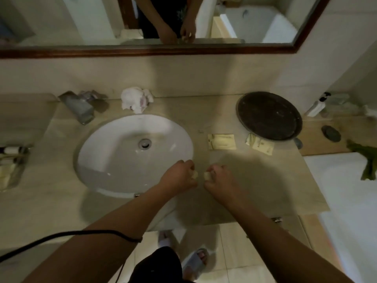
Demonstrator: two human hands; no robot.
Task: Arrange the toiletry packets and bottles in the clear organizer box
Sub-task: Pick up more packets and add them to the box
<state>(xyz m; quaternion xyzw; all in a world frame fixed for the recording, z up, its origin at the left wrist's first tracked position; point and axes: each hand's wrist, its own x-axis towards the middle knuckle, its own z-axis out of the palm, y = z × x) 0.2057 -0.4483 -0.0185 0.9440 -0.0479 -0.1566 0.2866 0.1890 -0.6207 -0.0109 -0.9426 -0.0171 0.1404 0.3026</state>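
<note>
1. A marble desk point(255, 180) carries a white sink point(122, 160) and a dark round tray point(269, 115); the clear organizer box point(10, 170) sits at the far left edge, well apart from the hands.
2. Two cream packets point(222, 141) point(260, 144) lie flat between sink and tray.
3. The left hand point(179, 176) and right hand point(220, 180) each have fingers clenched on a small pale item point(194, 174) point(207, 175), too blurred to identify; best carried leftward to the box without squeezing.
</note>
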